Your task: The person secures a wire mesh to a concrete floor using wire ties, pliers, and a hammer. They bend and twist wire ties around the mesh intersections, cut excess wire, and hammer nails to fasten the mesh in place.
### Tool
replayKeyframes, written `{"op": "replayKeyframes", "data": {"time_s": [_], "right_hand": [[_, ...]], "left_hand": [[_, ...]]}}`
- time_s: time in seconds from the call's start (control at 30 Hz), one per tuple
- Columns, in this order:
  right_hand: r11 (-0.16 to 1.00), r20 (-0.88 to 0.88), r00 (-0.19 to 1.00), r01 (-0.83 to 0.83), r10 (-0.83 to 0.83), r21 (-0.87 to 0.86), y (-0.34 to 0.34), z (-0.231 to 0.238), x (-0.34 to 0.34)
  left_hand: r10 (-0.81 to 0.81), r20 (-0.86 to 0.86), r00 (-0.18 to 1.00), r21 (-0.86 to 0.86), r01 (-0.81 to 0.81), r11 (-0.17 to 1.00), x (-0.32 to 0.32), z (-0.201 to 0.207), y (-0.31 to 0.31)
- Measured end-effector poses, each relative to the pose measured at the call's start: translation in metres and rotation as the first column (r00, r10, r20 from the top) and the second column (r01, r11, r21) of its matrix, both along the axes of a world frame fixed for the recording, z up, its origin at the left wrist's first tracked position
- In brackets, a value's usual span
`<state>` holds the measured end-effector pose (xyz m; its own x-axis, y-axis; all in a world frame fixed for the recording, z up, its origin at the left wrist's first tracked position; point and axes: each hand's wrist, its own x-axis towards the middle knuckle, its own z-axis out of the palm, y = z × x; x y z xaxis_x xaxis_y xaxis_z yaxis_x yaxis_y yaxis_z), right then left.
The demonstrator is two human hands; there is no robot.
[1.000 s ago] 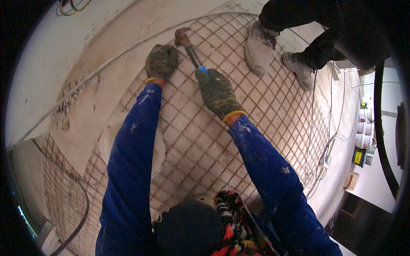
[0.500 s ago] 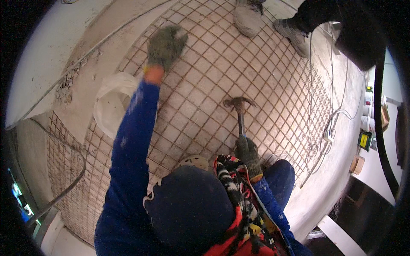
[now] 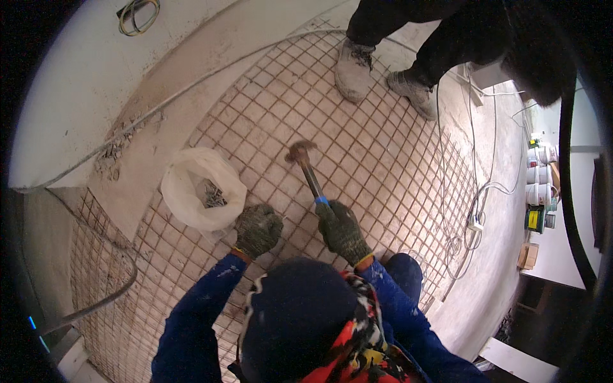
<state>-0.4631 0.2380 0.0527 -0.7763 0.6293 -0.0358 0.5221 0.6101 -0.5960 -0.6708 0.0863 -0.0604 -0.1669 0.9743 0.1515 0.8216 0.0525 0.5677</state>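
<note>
My right hand (image 3: pixel 343 231), in a dark green work glove, is closed around the handle of a hammer (image 3: pixel 311 179). The hammer points forward and a little left, its rusty head above the wire mesh (image 3: pixel 377 172); a blue band circles the handle just ahead of my glove. My left hand (image 3: pixel 258 230), gloved alike, has its fingers curled together close to the mesh. Whatever it may hold is too small to make out. Just beyond it, to the left, stands an open white plastic bag (image 3: pixel 203 220) with slim grey pieces (image 3: pixel 213 195), perhaps nails, inside.
A person in dark trousers and dusty boots (image 3: pixel 354 73) stands on the far mesh. A grey cable (image 3: pixel 166 102) crosses the left side; thinner cables with a white socket (image 3: pixel 474 223) lie at right. Tubs (image 3: pixel 539 175) line the right wall. Rubble (image 3: pixel 112 156) lies at far left.
My left hand has come back from the far mesh to beside the bag. My right hand and hammer have shifted forward and left, the hammer now tilting left. The view has shifted too.
</note>
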Motion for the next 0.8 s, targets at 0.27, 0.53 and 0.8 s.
{"op": "replayKeyframes", "data": {"time_s": [0.27,0.53,0.8], "right_hand": [[0.938,0.009,0.981,-0.187,0.193,0.293,0.135,0.005,-0.182],[0.756,0.013,0.995,-0.086,0.102,0.649,0.154,-0.081,-0.249],[1.000,-0.234,0.972,-0.010,0.014,0.016,0.166,-0.042,-0.247]], "left_hand": [[0.050,-0.108,0.993,-0.015,-0.051,0.999,0.008,-0.024,-0.007],[0.007,0.003,1.000,-0.181,-0.006,0.984,0.013,-0.037,-0.014],[0.106,0.191,0.976,-0.183,-0.071,0.981,0.028,-0.066,-0.028]]}}
